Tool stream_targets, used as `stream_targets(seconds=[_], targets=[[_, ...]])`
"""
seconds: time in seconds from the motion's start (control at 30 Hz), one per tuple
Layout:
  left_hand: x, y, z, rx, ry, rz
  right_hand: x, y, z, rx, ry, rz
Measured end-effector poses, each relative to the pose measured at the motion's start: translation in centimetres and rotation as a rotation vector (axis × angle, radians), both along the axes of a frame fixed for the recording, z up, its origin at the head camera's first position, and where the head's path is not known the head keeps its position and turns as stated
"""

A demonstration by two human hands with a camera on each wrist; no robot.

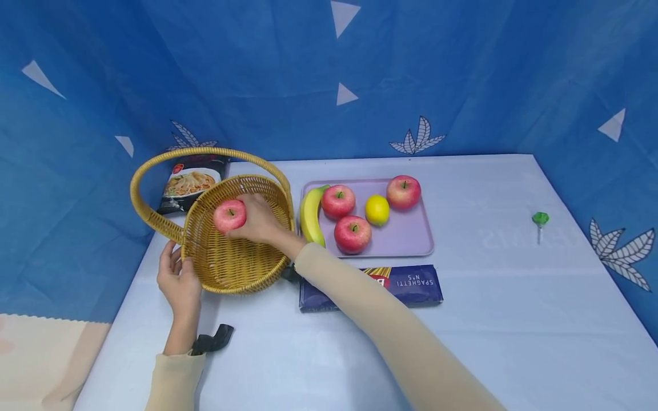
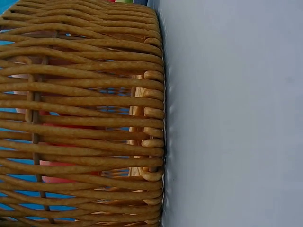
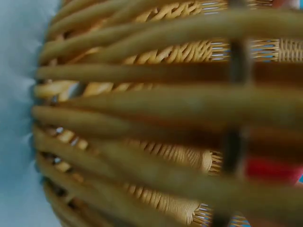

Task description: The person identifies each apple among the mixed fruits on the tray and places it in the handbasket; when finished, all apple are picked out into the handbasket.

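A wicker basket (image 1: 233, 268) with a tall arched handle stands at the left of the table. My right hand (image 1: 259, 220) reaches over its near right rim and holds a red apple (image 1: 229, 216) inside it. At the basket's left side, my left hand (image 1: 180, 285) grips the rim near the foot of the handle. The woven wall (image 2: 85, 127) fills much of the left wrist view, with patches of red showing through its gaps. Blurred strands of the basket (image 3: 142, 101) cover the right wrist view, and neither wrist view shows the fingers clearly.
Right of the basket, a lilac tray (image 1: 401, 242) bears a banana (image 1: 311, 217), a lemon (image 1: 377, 210) and three apples (image 1: 352, 234). A spaghetti box (image 1: 416, 285) lies before it. Behind the basket is a noodle packet (image 1: 192, 182). A green lollipop (image 1: 540, 218) lies far right.
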State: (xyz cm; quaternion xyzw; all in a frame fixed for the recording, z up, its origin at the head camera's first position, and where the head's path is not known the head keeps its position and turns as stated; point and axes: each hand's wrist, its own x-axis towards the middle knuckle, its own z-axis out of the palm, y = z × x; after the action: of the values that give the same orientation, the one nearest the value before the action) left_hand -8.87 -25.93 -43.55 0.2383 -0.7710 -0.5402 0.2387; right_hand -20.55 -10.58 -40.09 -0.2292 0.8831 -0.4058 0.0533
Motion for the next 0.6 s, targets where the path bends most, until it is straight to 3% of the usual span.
stream_targets(seconds=[0.33, 0.6], targets=[[0.13, 0.05, 0.19, -0.022, 0.007, -0.006, -0.28, -0.49, -0.27, 0.195, 0.034, -0.020], [0.03, 0.14, 0.01, -0.017, 0.008, -0.004, -0.43, -0.47, -0.60, 0.229, 0.033, 0.005]])
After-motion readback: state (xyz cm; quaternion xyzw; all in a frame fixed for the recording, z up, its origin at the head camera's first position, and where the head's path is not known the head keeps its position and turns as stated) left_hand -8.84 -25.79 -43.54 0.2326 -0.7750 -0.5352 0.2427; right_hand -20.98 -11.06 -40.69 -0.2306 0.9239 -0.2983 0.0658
